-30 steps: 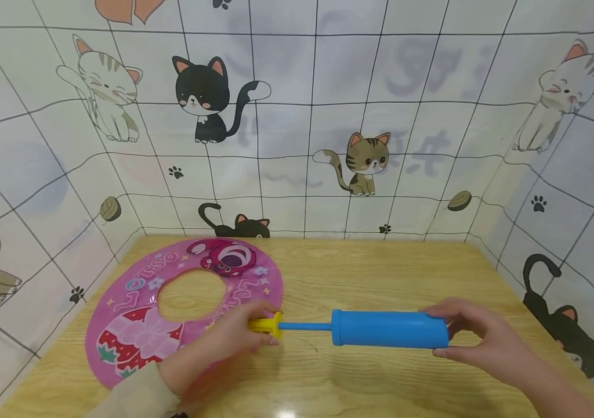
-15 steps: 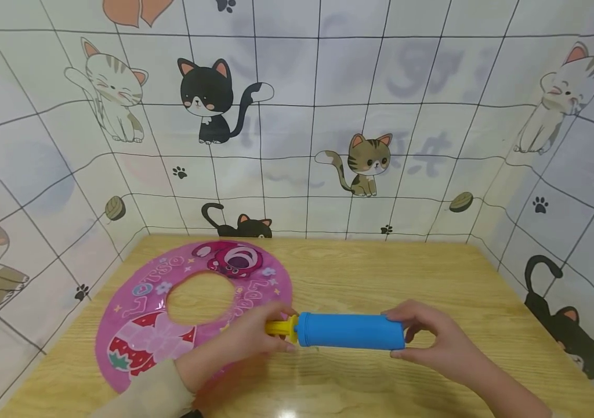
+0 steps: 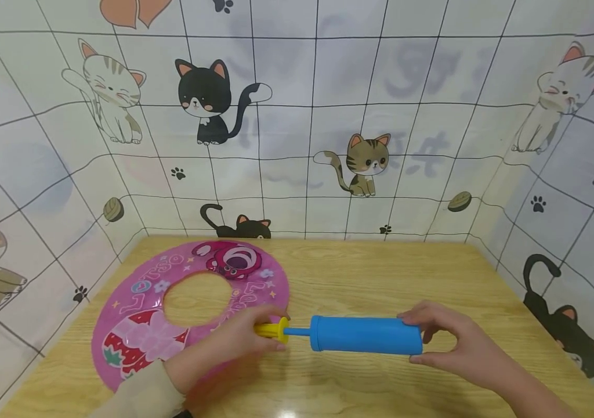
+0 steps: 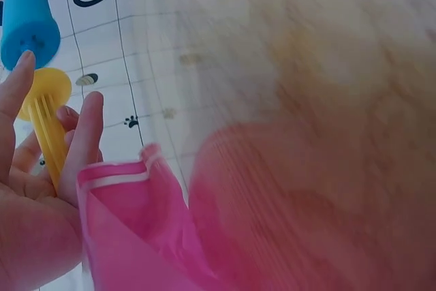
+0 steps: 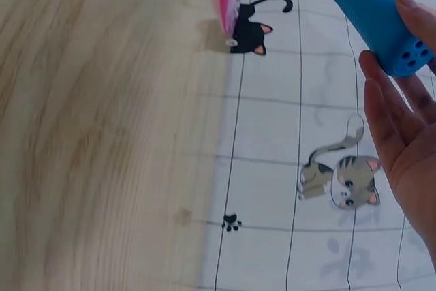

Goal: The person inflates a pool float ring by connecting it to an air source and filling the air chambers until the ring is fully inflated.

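A blue hand pump [image 3: 365, 335] lies level between my two hands, with a short length of its blue rod [image 3: 298, 331] showing. My left hand [image 3: 234, 337] grips the pump's yellow handle [image 4: 49, 127]. At the other end of the barrel, my right hand [image 3: 459, 342] pinches the blue tip between thumb and fingers. Several small holes in that end face [image 5: 414, 56] show in the right wrist view. Under and behind my left forearm, the pink swim ring [image 3: 135, 284] lies flat, printed with a bear and strawberries. My forearm hides part of its near edge.
The wooden table [image 3: 380, 273] carries the ring on its left side. A white cloth wall [image 3: 286, 128] with black grid lines and cartoon cats closes in the back and both sides.
The right hand first brought the barrel left until it met the yellow handle. Since then it has drawn back right a little, exposing some rod again. The left hand shifted only slightly.
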